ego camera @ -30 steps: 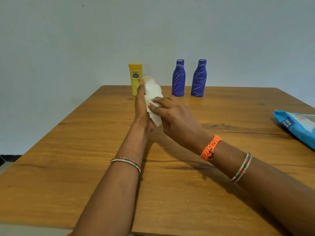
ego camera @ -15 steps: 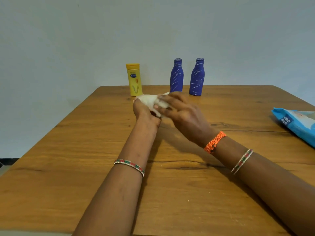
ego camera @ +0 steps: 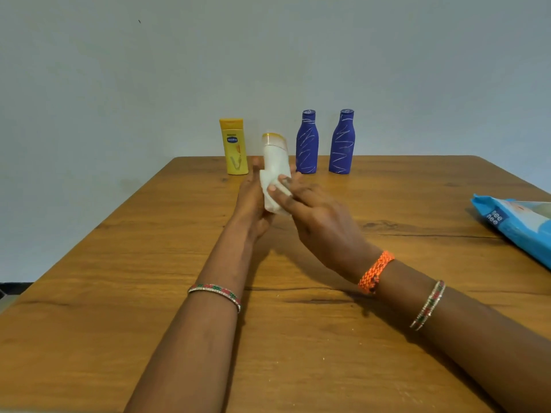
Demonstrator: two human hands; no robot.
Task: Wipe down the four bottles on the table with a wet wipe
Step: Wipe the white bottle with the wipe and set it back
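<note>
Above the wooden counter (ego camera: 119,293), the left hand (ego camera: 250,204) grips a pale bottle (ego camera: 275,156) upright, while the right hand (ego camera: 316,219) closes on a white wipe (ego camera: 269,192) pressed to its lower body. Behind stand a yellow bottle (ego camera: 234,147) and two blue bottles (ego camera: 307,143), (ego camera: 342,143).

Left hand (ego camera: 250,201) grips the white lotion bottle (ego camera: 275,153) above the desk (ego camera: 149,263); right hand (ego camera: 316,222) presses a wet wipe (ego camera: 269,195) against it.
</note>
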